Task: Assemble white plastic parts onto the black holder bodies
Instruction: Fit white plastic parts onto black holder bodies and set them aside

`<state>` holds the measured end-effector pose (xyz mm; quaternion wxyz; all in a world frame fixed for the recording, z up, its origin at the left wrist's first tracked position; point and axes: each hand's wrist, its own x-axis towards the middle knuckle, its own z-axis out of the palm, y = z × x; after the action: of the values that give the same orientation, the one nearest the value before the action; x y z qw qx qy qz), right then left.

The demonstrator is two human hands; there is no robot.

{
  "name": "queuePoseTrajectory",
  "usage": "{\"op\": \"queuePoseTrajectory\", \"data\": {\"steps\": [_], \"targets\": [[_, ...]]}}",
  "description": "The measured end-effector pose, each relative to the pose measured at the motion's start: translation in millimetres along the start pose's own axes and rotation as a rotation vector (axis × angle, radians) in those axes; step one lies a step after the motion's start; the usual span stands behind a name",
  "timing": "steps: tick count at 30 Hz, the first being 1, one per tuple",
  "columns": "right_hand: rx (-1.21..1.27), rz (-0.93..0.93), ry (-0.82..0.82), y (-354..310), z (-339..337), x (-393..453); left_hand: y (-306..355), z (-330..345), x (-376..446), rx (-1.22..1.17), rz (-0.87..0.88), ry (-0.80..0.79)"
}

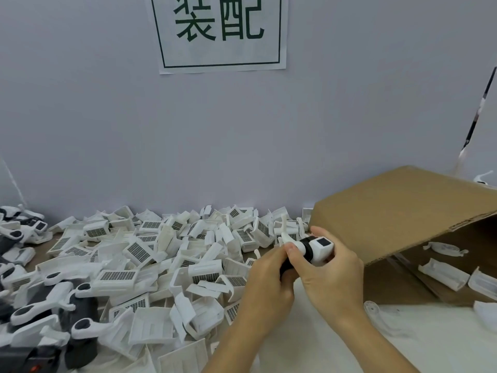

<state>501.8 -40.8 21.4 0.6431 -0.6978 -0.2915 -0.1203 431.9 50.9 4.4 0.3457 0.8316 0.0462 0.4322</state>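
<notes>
Both hands meet just right of the table's middle around one assembly. My left hand grips the lower end of a black holder body, most of it hidden by fingers. My right hand curls round a white plastic part with a small dark grid panel, seated on the body's upper end. A thin white hook sticks up from the assembly's left side. Loose white parts lie heaped across the table to the left.
Finished black-and-white holders lie piled at the left edge. A cardboard box on its side, open toward me, holds white pieces at the right. A paper sign hangs on the grey wall.
</notes>
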Motion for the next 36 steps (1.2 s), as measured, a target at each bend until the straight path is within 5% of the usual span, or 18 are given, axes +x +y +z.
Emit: {"op": "queuePoseTrajectory", "data": {"steps": [6,10,19,27,36], "targets": [[0.126,0.089,-0.045,-1,-2,1,-2,-2,-1,-0.014,-0.029,0.001],[0.290,0.178,-0.227,-2,0,-2,1,-4,-1,-0.075,-0.145,0.076],[0.312,0.248,-0.176,7,-3,2,6,-17,12,-0.914,-0.775,0.427],[0.246,0.372,-0.173,7,-3,3,9,-19,16,-1.053,-0.867,0.466],[0.246,0.449,-0.598,0,0,-4,7,-22,15,-1.146,-0.823,0.421]]}}
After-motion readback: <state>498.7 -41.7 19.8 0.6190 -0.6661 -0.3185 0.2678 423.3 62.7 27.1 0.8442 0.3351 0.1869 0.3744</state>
